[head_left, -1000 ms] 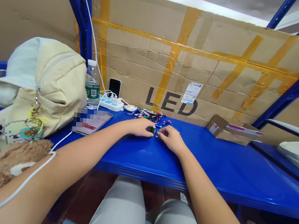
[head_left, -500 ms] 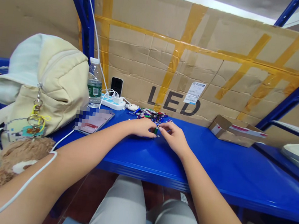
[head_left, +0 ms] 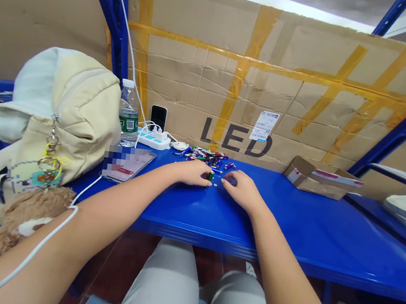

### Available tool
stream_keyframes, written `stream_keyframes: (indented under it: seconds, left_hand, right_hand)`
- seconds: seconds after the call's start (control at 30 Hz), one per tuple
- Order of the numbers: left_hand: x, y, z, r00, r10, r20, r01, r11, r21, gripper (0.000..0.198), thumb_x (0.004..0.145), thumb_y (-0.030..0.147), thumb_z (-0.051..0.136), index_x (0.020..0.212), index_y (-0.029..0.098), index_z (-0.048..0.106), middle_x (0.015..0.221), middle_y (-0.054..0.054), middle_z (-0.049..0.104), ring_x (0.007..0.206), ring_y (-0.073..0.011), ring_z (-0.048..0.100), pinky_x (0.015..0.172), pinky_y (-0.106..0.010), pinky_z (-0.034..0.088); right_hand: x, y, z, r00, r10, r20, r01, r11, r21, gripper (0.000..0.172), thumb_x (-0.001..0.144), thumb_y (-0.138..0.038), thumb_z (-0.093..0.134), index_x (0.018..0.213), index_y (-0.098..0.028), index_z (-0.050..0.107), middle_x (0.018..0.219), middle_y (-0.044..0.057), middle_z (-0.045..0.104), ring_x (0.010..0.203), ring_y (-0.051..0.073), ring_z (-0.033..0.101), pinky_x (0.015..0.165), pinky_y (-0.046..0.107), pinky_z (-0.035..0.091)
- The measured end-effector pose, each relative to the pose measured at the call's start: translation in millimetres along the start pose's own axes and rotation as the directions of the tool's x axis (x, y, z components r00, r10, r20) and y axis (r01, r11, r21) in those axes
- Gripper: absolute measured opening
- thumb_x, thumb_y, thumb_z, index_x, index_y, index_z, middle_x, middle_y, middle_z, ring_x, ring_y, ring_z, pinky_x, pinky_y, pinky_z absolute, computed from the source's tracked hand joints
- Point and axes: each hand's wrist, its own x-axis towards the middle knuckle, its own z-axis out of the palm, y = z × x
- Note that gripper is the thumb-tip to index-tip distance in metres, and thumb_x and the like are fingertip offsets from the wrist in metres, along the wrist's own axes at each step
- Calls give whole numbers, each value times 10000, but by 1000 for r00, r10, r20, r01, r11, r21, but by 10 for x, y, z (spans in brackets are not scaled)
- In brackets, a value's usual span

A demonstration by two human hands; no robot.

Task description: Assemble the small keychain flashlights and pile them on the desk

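Note:
My left hand (head_left: 195,172) rests at the table with thumb and fingers closed around a small green cylinder (head_left: 211,176), which stands about upright. Its exact kind is too small to make out. To the right, apart from the cylinder, is my right hand (head_left: 241,188), its thumb and index finger spaced apart with nothing visible between them. A tiny pale disc (head_left: 215,185) lies on the table between the hands. Just beyond them spreads a pile of small shiny metallic pieces (head_left: 206,156) in several colours, partly hidden by my left hand.
The blue table (head_left: 196,210) backs onto a tall cardboard sheet (head_left: 182,80). At left stand a cream backpack (head_left: 86,103), a water bottle (head_left: 129,118), a phone (head_left: 131,165) and a white power strip (head_left: 153,138). An open cardboard box (head_left: 321,179) sits at right. A white cable crosses my left forearm.
My right hand has drawn away from the green cylinder to the right, and its fingers have parted. My left hand keeps hold of the cylinder in nearly the same place.

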Motion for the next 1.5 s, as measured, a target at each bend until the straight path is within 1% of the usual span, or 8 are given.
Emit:
stream_keyframes:
  seconds: [0.13, 0.3, 0.47, 0.63, 0.77, 0.93, 1.17, 1.5]
  left_hand:
    - [-9, -2, -8, 1000, 6, 1, -6, 1000, 21, 216, 806, 337, 531, 827, 139, 614, 814, -45, 640, 680, -145, 549, 597, -232, 358]
    - [-9, 0, -10, 1000, -5, 4, 4, 999, 46, 228, 806, 349, 532, 833, 138, 616, 827, -51, 640, 692, -148, 547, 592, -231, 355]
    - [-18, 2, -15, 1000, 12, -1, -12, 1000, 26, 202, 807, 317, 539, 844, 138, 623, 821, -41, 637, 705, -138, 549, 607, -221, 364]
    - [-7, -29, 10, 1000, 13, -1, -13, 1000, 14, 213, 809, 324, 533, 844, 133, 621, 817, -43, 640, 697, -137, 550, 608, -223, 368]
    - [12, -39, 35, 999, 34, -1, -34, 999, 9, 212, 814, 317, 525, 847, 132, 622, 805, -42, 644, 686, -140, 552, 610, -228, 368]
    - [20, -29, 47, 999, 49, -1, -49, 999, 6, 186, 817, 301, 519, 823, 140, 612, 771, -33, 635, 660, -139, 541, 593, -228, 357]
    - [28, -19, 58, 999, 41, -8, -41, 999, 21, 212, 812, 328, 512, 824, 143, 614, 757, -42, 637, 633, -148, 538, 569, -237, 350]
    - [41, 25, 73, 999, 35, -4, -34, 995, 93, 257, 825, 353, 480, 805, 134, 612, 751, -63, 642, 609, -153, 524, 544, -240, 333]
  right_hand:
    - [-14, 95, -22, 985, 92, 148, -83, 994, -67, 95, 719, -284, 630, 726, -198, 670, 744, 50, 653, 727, 177, 588, 672, 288, 435]
    - [1, 51, -47, 969, 156, 191, -151, 988, -39, 50, 721, -191, 618, 702, -193, 665, 759, 53, 676, 727, 178, 606, 664, 281, 444]
    - [13, -36, -58, 996, 60, 58, -69, 983, 169, 94, 741, -248, 605, 793, -184, 651, 807, 35, 680, 703, 152, 594, 665, 276, 461]
    - [27, -126, -22, 993, 70, -97, -28, 927, 375, 173, 743, -307, 609, 847, -175, 649, 785, 36, 686, 672, 148, 611, 638, 275, 487]
    - [33, -171, 26, 979, -58, -194, 124, 930, 345, 136, 758, -283, 604, 827, -193, 678, 834, 43, 700, 748, 168, 639, 689, 289, 507]
    - [36, -212, 38, 948, -244, -203, 287, 932, 220, 168, 806, -218, 532, 835, -228, 697, 893, 33, 706, 854, 177, 648, 813, 316, 495]
    - [25, -264, 30, 974, -96, -204, 161, 930, 331, 167, 806, -290, 550, 862, -217, 690, 885, 51, 696, 816, 184, 636, 720, 314, 505]
    - [46, -319, 39, 990, -58, -126, 102, 919, 381, 154, 797, -288, 543, 758, -185, 650, 807, 47, 644, 754, 151, 576, 656, 268, 456]
